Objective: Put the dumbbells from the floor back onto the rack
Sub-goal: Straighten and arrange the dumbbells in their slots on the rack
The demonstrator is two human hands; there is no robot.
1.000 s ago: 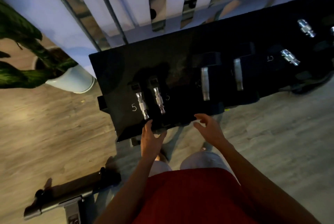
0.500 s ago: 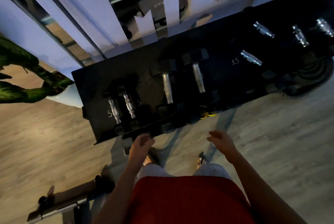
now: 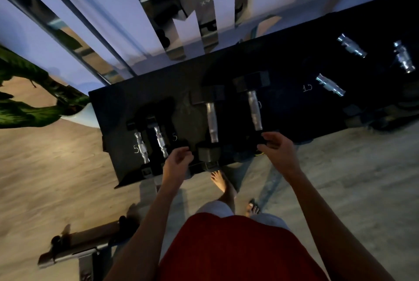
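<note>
Centre: left hand [image 3: 178, 163] loosely curled, empty; right hand [image 3: 279, 150] at dumbbell's [image 3: 255, 110] near end, grip unclear. Seat both heads squarely on rack [image 3: 118, 108].

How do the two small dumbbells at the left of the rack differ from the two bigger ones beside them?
The small dumbbells have short, thin, ridged handles; the bigger dumbbells have longer, thicker, smoother ones. The small dumbbells lie close together; the bigger dumbbells lie further apart. The bigger dumbbells also have larger black ends than the small dumbbells. All four lie on the black rack and have metal handles.
</note>
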